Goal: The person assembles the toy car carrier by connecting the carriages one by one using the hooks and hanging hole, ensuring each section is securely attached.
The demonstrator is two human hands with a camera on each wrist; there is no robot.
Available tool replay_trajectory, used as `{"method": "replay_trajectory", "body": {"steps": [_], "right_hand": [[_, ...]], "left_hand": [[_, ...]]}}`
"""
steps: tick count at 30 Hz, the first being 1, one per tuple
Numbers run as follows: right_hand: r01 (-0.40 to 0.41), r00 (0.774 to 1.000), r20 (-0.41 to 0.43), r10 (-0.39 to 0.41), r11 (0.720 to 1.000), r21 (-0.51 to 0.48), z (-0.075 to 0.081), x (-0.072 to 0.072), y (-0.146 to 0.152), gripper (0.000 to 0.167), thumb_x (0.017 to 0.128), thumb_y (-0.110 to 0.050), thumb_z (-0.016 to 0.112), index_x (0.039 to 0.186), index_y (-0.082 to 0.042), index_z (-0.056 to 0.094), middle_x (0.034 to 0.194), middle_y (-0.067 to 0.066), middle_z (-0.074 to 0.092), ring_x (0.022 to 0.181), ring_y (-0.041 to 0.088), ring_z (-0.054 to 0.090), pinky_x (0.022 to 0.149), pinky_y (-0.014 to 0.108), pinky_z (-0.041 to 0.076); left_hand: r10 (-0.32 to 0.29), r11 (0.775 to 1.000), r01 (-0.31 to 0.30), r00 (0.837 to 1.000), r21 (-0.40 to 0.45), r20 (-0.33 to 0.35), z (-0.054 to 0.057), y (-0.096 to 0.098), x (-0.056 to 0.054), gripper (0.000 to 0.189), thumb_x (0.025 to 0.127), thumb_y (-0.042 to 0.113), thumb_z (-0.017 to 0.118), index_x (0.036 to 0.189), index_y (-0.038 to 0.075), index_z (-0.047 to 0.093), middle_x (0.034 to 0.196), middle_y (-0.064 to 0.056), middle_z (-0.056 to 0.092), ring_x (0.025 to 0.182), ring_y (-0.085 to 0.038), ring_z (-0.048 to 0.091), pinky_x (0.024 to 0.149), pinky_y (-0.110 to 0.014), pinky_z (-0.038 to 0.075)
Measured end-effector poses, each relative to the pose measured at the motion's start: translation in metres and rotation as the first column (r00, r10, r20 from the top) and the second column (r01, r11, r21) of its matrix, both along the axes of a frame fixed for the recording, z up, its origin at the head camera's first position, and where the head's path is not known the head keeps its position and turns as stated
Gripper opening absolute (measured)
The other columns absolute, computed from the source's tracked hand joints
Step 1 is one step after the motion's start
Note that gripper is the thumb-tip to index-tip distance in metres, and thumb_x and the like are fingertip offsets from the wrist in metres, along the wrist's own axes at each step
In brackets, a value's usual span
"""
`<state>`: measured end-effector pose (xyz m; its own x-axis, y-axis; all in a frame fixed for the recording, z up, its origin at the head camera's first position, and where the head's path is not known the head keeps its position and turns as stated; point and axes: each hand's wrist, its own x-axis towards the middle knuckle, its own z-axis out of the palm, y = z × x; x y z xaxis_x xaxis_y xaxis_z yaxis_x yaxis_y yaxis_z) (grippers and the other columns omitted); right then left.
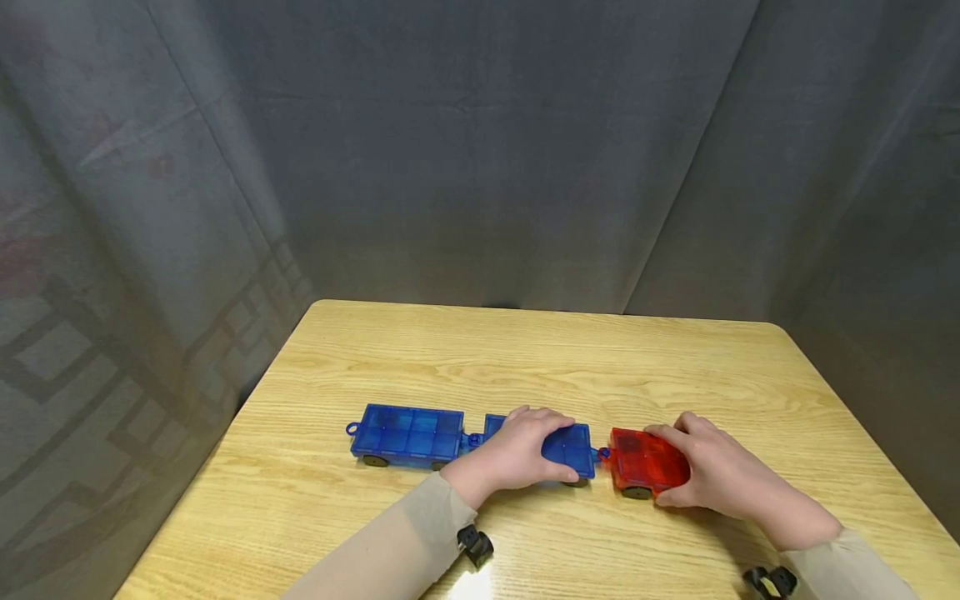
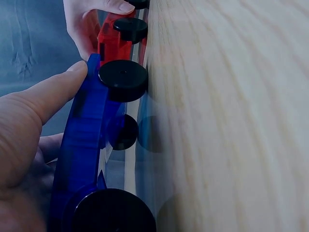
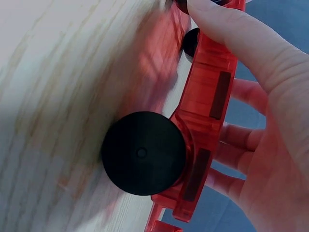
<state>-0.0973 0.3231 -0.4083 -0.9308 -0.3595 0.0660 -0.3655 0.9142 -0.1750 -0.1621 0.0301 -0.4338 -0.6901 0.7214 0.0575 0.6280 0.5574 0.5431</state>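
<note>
Three toy train cars of see-through plastic with black wheels form a row on the wooden table (image 1: 480,350). My left hand (image 1: 513,458) grips the middle blue car (image 1: 572,450) from above, thumb along its near side and fingers over the far side. At the right end, my right hand (image 1: 720,475) holds the red car (image 1: 633,454) between thumb and fingers. A small hitch ring (image 1: 603,454) lies between these two cars. In the right wrist view, the thumb lies along the red car's side (image 3: 205,92) above a black wheel (image 3: 144,153); its far end is covered.
Left of my left hand stands another blue car (image 1: 408,432), joined to the middle one by a hitch (image 1: 474,439). A loop (image 1: 352,428) sticks out at its left end. Grey curtains (image 1: 480,167) hang behind and beside the table.
</note>
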Motion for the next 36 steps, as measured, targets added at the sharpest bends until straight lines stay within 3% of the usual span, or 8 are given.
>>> {"method": "replay_trajectory", "body": {"steps": [21, 32, 36], "right_hand": [[0.005, 1.0, 0.008, -0.005, 1.0, -0.003, -0.002, -0.002, -0.003, 0.088, 0.058, -0.053, 0.091, 0.128, -0.007, 0.063, 0.1, 0.0, 0.051, 0.087, 0.017, 0.05, 0.071, 0.037, 0.049], [0.011, 1.0, 0.028, -0.01, 1.0, -0.007, -0.002, -0.002, -0.002, 0.091, 0.056, -0.056, 0.092, 0.128, -0.007, 0.063, 0.098, -0.002, 0.051, 0.087, 0.016, 0.05, 0.072, 0.038, 0.048], [0.008, 1.0, 0.011, -0.008, 1.0, -0.018, -0.001, 0.0, -0.001, 0.094, 0.056, -0.056, 0.092, 0.131, -0.008, 0.062, 0.104, 0.002, 0.055, 0.094, 0.023, 0.053, 0.079, 0.047, 0.048]], "left_hand": [[-0.006, 1.0, 0.006, 0.999, -0.003, 0.038, 0.001, -0.005, -0.004, 0.075, 0.084, 0.048, 0.076, 0.147, 0.015, 0.05, 0.146, 0.003, 0.048, 0.137, -0.015, 0.039, 0.119, -0.043, 0.012], [-0.015, 0.999, 0.016, 1.0, -0.048, 0.012, 0.003, -0.008, -0.004, 0.077, 0.084, 0.049, 0.076, 0.148, 0.017, 0.049, 0.147, 0.003, 0.047, 0.138, -0.015, 0.038, 0.119, -0.044, 0.011], [-0.023, 0.997, 0.022, 1.0, -0.069, -0.007, 0.004, -0.014, -0.004, 0.079, 0.083, 0.051, 0.076, 0.149, 0.017, 0.047, 0.15, 0.003, 0.044, 0.141, -0.017, 0.034, 0.119, -0.045, 0.01]]}}
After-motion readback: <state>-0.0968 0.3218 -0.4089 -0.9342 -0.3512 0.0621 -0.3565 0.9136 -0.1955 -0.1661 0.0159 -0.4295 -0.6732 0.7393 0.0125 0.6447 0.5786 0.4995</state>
